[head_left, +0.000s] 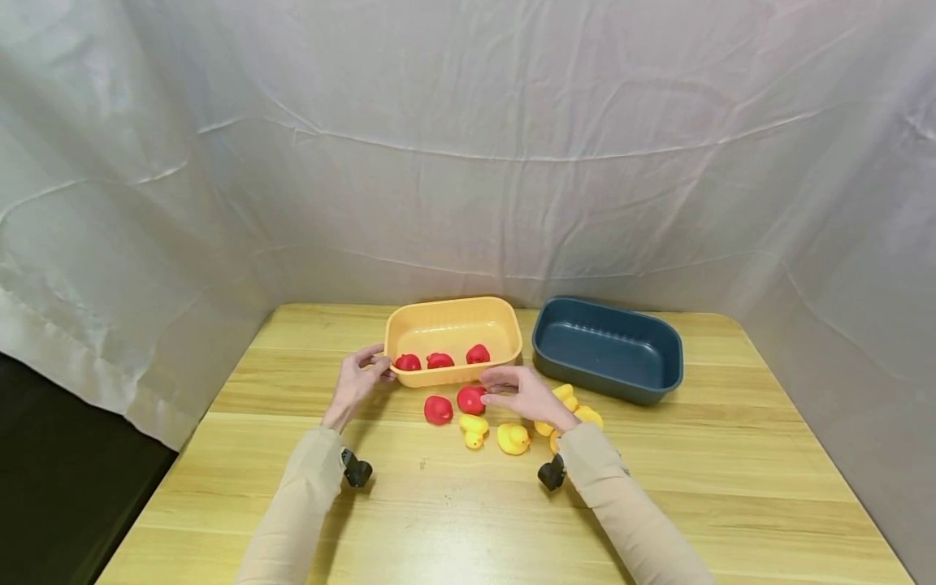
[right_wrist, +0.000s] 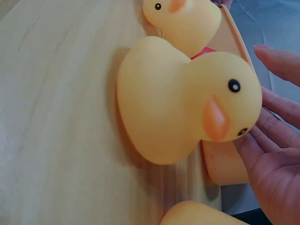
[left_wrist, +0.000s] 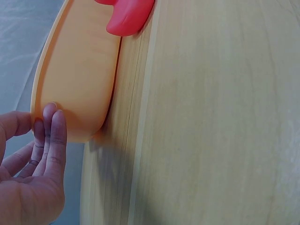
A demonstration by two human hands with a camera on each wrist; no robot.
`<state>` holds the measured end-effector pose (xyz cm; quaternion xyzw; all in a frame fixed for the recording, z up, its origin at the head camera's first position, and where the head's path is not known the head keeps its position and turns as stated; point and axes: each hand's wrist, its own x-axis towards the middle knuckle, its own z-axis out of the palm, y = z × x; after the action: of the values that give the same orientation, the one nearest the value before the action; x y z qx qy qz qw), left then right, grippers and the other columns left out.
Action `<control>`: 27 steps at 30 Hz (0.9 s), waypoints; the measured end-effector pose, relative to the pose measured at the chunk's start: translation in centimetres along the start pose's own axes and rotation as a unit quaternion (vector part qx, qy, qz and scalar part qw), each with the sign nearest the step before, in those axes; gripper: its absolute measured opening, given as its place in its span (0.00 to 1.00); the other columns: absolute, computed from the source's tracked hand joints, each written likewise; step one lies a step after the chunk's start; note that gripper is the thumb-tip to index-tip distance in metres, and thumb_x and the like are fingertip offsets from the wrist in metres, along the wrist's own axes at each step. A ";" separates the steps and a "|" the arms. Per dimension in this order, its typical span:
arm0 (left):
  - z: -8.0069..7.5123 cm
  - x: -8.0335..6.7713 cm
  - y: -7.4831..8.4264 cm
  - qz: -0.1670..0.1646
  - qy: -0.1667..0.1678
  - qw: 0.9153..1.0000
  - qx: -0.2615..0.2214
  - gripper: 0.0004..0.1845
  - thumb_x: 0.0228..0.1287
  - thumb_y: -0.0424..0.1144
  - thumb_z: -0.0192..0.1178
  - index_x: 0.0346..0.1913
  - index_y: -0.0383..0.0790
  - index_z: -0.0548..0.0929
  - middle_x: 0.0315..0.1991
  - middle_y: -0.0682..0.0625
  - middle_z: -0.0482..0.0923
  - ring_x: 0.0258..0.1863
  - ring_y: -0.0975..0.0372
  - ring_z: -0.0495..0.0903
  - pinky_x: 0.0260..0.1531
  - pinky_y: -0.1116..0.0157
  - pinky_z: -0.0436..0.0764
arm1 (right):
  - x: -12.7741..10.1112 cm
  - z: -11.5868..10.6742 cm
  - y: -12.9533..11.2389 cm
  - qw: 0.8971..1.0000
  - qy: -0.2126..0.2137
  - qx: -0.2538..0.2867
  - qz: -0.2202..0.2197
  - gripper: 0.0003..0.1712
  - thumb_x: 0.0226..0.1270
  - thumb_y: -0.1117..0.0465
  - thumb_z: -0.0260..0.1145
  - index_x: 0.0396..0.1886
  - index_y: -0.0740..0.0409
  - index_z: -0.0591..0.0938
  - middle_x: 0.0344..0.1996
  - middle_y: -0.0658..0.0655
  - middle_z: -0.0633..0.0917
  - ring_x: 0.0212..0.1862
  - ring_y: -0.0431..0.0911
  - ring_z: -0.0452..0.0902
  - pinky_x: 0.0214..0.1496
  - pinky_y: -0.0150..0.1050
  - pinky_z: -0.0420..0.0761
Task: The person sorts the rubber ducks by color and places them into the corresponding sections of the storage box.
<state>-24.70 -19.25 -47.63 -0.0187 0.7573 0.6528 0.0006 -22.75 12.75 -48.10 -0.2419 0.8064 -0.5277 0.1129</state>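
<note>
Touching yellow tub [head_left: 451, 374] rim: left hand [head_left: 358, 377], fingers straight | right hand [head_left: 522, 394] relaxed beside red duck [head_left: 470, 399]

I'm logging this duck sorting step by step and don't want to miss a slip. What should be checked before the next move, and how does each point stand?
1. Left hand steadies the yellow tub at its left end: ok.
2. Right hand has a grip on the red duck: cannot tell, fingers only reach it.
3. Only red ducks in the yellow tub: ok, three seen.
4. Second loose red duck within reach on the table: ok.
5. Blue tub free for the yellow ducks: ok.
</note>
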 end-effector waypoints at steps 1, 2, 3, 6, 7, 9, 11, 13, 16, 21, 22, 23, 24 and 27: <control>0.0 0.0 0.0 -0.001 0.001 1.000 0.000 0.24 0.72 0.27 0.55 0.68 0.21 0.69 0.39 0.41 0.81 0.29 0.67 0.84 0.45 0.60 0.90 | 0.0 0.0 0.0 1.000 0.000 -0.003 0.001 0.25 0.67 0.62 0.70 0.60 0.71 0.79 0.58 0.69 0.83 0.60 0.60 0.81 0.66 0.51 0.80; 0.0 0.0 0.0 0.000 0.002 1.000 0.000 0.24 0.72 0.27 0.55 0.68 0.21 0.69 0.39 0.41 0.81 0.29 0.67 0.84 0.45 0.59 0.90 | 0.0 0.0 0.0 1.000 -0.001 -0.006 0.002 0.26 0.67 0.62 0.70 0.60 0.70 0.79 0.58 0.69 0.83 0.60 0.60 0.81 0.66 0.51 0.80; 0.0 0.0 0.0 0.001 0.001 1.000 0.001 0.24 0.72 0.27 0.55 0.68 0.21 0.69 0.39 0.41 0.81 0.29 0.67 0.84 0.45 0.59 0.90 | 0.0 0.0 0.0 1.000 -0.001 -0.009 0.004 0.26 0.67 0.61 0.71 0.61 0.70 0.79 0.58 0.68 0.83 0.60 0.60 0.81 0.66 0.51 0.80; 0.0 0.0 -0.1 0.002 0.002 1.000 0.001 0.24 0.72 0.27 0.55 0.67 0.21 0.69 0.39 0.41 0.81 0.29 0.67 0.84 0.45 0.59 0.90 | 0.1 0.1 0.0 1.000 -0.004 -0.014 0.008 0.26 0.67 0.61 0.71 0.61 0.69 0.79 0.59 0.67 0.83 0.61 0.59 0.81 0.67 0.52 0.79; 0.0 0.0 -0.1 0.002 0.002 1.000 0.002 0.24 0.72 0.27 0.55 0.67 0.21 0.69 0.39 0.41 0.81 0.29 0.67 0.84 0.45 0.59 0.90 | 0.1 0.1 0.0 1.000 -0.004 -0.015 0.008 0.26 0.67 0.61 0.71 0.61 0.69 0.79 0.59 0.67 0.83 0.61 0.59 0.80 0.68 0.52 0.79; 0.0 0.0 -0.1 0.003 0.001 1.000 0.001 0.24 0.72 0.27 0.55 0.68 0.21 0.69 0.39 0.42 0.81 0.29 0.67 0.84 0.45 0.59 0.90 | 0.1 0.0 0.1 1.000 -0.006 -0.021 0.006 0.26 0.67 0.61 0.71 0.61 0.70 0.79 0.59 0.68 0.83 0.61 0.60 0.80 0.68 0.53 0.79; 0.0 0.0 0.0 0.003 0.001 1.000 0.000 0.24 0.72 0.27 0.55 0.68 0.21 0.69 0.39 0.43 0.81 0.29 0.67 0.84 0.45 0.59 0.90 | 0.1 0.1 0.1 1.000 -0.008 -0.024 0.004 0.26 0.67 0.61 0.70 0.61 0.70 0.78 0.59 0.69 0.83 0.61 0.60 0.80 0.68 0.54 0.79; 0.0 0.0 -0.1 0.003 0.001 1.000 -0.001 0.24 0.72 0.27 0.54 0.68 0.21 0.69 0.38 0.44 0.81 0.29 0.67 0.84 0.45 0.59 0.90 | 0.1 0.1 0.2 1.000 -0.010 -0.028 -0.002 0.26 0.68 0.62 0.70 0.61 0.71 0.78 0.59 0.69 0.83 0.61 0.61 0.80 0.67 0.55 0.79; 0.0 0.1 -0.2 0.001 0.000 1.000 -0.001 0.24 0.72 0.27 0.54 0.68 0.21 0.69 0.38 0.45 0.80 0.29 0.68 0.84 0.45 0.60 0.90 | 0.1 0.2 0.3 0.999 -0.012 -0.033 -0.003 0.27 0.67 0.62 0.70 0.61 0.72 0.78 0.59 0.69 0.83 0.60 0.61 0.80 0.67 0.55 0.79; -0.1 0.1 -0.2 0.000 -0.001 1.000 0.002 0.24 0.73 0.28 0.54 0.68 0.21 0.69 0.39 0.44 0.81 0.29 0.68 0.83 0.46 0.59 0.89 | 0.4 0.3 0.5 0.999 -0.012 -0.048 -0.007 0.27 0.67 0.61 0.71 0.61 0.72 0.78 0.58 0.69 0.83 0.59 0.61 0.80 0.66 0.54 0.80; -0.1 0.1 -0.2 -0.001 -0.001 1.000 0.003 0.24 0.73 0.28 0.54 0.68 0.22 0.69 0.39 0.43 0.81 0.29 0.68 0.84 0.47 0.58 0.89 | 0.4 0.3 0.6 0.999 -0.012 -0.050 -0.008 0.27 0.66 0.62 0.71 0.61 0.72 0.78 0.58 0.69 0.83 0.59 0.61 0.80 0.66 0.53 0.80; -0.1 0.1 -0.2 -0.001 -0.001 1.000 0.004 0.24 0.73 0.28 0.54 0.68 0.22 0.69 0.39 0.42 0.81 0.29 0.68 0.84 0.47 0.58 0.89 | 0.5 0.4 0.7 0.998 -0.012 -0.053 -0.008 0.27 0.66 0.62 0.71 0.61 0.72 0.78 0.58 0.69 0.83 0.59 0.60 0.81 0.66 0.53 0.80; -0.1 0.1 -0.2 -0.002 -0.001 1.000 0.004 0.24 0.73 0.28 0.54 0.68 0.22 0.69 0.40 0.42 0.81 0.29 0.68 0.84 0.47 0.57 0.89 | 0.5 0.4 0.8 0.998 -0.012 -0.056 -0.007 0.27 0.66 0.62 0.71 0.61 0.72 0.78 0.58 0.69 0.83 0.58 0.60 0.81 0.65 0.53 0.81; 0.0 0.1 -0.2 -0.003 -0.001 1.000 0.003 0.24 0.73 0.28 0.54 0.68 0.22 0.69 0.41 0.40 0.81 0.29 0.68 0.84 0.46 0.59 0.89 | 0.6 0.5 1.0 0.998 -0.014 -0.065 -0.004 0.28 0.65 0.62 0.72 0.61 0.71 0.78 0.58 0.68 0.83 0.57 0.59 0.81 0.64 0.51 0.82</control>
<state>-24.81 -19.31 -47.79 -0.0205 0.7593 0.6504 0.0034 -23.34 12.33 -49.14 -0.2592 0.8362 -0.4713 0.1066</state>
